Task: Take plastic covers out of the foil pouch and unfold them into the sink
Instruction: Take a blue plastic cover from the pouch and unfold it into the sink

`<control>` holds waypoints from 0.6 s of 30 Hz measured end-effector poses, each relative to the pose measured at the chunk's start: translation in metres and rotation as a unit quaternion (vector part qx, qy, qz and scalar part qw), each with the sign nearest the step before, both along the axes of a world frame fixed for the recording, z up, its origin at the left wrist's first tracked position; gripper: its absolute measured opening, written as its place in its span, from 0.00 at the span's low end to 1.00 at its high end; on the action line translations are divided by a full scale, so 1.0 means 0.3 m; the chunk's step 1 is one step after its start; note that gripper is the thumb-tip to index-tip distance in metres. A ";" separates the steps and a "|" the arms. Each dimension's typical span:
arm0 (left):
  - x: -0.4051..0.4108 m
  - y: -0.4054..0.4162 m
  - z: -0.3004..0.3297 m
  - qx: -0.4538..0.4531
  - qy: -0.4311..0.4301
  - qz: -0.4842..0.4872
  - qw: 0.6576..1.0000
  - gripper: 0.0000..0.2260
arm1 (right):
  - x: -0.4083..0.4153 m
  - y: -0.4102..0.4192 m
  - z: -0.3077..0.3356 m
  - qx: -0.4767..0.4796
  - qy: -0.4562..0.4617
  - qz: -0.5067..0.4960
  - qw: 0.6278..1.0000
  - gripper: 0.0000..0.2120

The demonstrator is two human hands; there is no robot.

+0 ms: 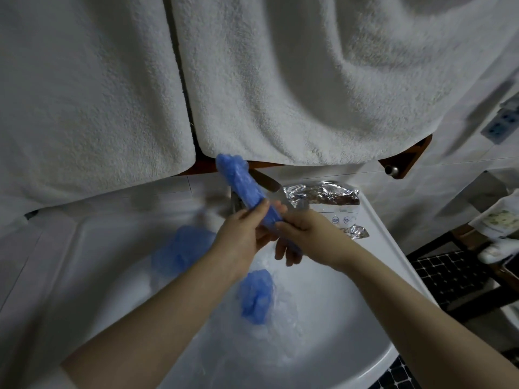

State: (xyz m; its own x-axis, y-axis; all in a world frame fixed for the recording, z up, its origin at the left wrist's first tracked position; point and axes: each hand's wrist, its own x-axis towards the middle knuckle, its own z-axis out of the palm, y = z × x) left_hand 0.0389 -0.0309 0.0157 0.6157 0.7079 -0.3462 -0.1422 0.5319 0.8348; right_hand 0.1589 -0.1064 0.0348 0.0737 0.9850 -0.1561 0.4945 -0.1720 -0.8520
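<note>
A folded blue plastic cover (241, 183) is held up above the white sink (365, 327), its free end pointing up toward the towels. My left hand (243, 235) grips its lower part with thumb and fingers. My right hand (304, 234) pinches the bottom end from the right. Two more blue covers lie in the basin: one crumpled at the left (182, 252), one near the middle (257, 296) on clear plastic film. The crinkled foil pouch (323, 194) lies on the sink's back right ledge.
Two white towels (280, 80) hang just above the sink, close to the cover's top end. A faucet (237, 202) sits behind my hands. A torn foil scrap (356, 231) lies on the right ledge. Dark tiled floor (449, 279) is at the right.
</note>
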 end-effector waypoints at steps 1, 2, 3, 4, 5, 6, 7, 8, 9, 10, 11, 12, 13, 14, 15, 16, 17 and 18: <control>0.002 0.010 0.001 -0.017 -0.009 -0.001 1.000 0.09 | 0.006 -0.006 -0.001 -0.007 0.019 -0.003 1.000 0.11; 0.003 0.017 0.004 -0.033 -0.018 -0.005 0.999 0.10 | 0.014 -0.014 -0.005 -0.015 0.045 -0.006 0.999 0.11; 0.006 0.023 0.007 -0.049 -0.028 -0.010 0.998 0.10 | 0.021 -0.022 -0.009 -0.023 0.076 -0.012 0.997 0.10; 0.010 0.027 0.011 -0.065 -0.040 -0.016 0.997 0.10 | 0.026 -0.030 -0.016 -0.031 0.110 -0.020 0.993 0.10; 0.017 0.029 0.014 -0.079 -0.050 -0.018 0.995 0.10 | 0.032 -0.038 -0.022 -0.041 0.150 -0.027 0.987 0.10; 0.024 0.029 0.019 -0.091 -0.055 -0.019 0.994 0.10 | 0.037 -0.048 -0.032 -0.058 0.192 -0.030 0.979 0.10; 0.032 0.030 0.020 -0.096 -0.055 -0.019 0.994 0.09 | 0.043 -0.058 -0.044 -0.084 0.227 -0.028 0.970 0.11; 0.039 0.031 0.024 -0.098 -0.054 -0.018 0.994 0.09 | 0.050 -0.071 -0.060 -0.111 0.232 -0.019 0.966 0.11; 0.045 0.033 0.026 -0.099 -0.054 -0.014 0.994 0.09 | 0.059 -0.085 -0.078 -0.126 0.205 -0.012 0.970 0.11; 0.049 0.036 0.031 -0.098 -0.053 -0.010 0.994 0.09 | 0.075 -0.099 -0.096 -0.103 0.128 -0.014 0.986 0.09; 0.054 0.040 0.034 -0.095 -0.050 -0.007 0.994 0.09 | 0.096 -0.109 -0.111 -0.037 0.020 -0.026 0.999 0.07; 0.057 0.042 0.036 -0.091 -0.045 -0.008 0.995 0.09 | 0.117 -0.115 -0.121 0.053 -0.085 -0.045 0.994 0.10; 0.061 0.043 0.039 -0.088 -0.040 -0.009 0.995 0.08 | 0.127 -0.118 -0.125 0.149 -0.167 -0.051 0.973 0.18; 0.069 0.041 0.043 -0.087 -0.035 -0.010 0.995 0.08 | 0.132 -0.117 -0.125 0.230 -0.233 -0.035 0.944 0.25; 0.078 0.038 0.046 -0.089 -0.033 -0.013 0.995 0.08 | 0.131 -0.110 -0.121 0.291 -0.296 -0.010 0.909 0.28; 0.087 0.035 0.050 -0.093 -0.030 -0.017 0.995 0.08 | 0.127 -0.099 -0.119 0.336 -0.359 0.016 0.870 0.28; 0.094 0.030 0.054 -0.096 -0.025 -0.021 0.995 0.08 | 0.120 -0.087 -0.118 0.371 -0.408 0.033 0.833 0.26; 0.100 0.028 0.057 -0.098 -0.021 -0.026 0.995 0.09 | 0.116 -0.076 -0.117 0.400 -0.434 0.042 0.806 0.22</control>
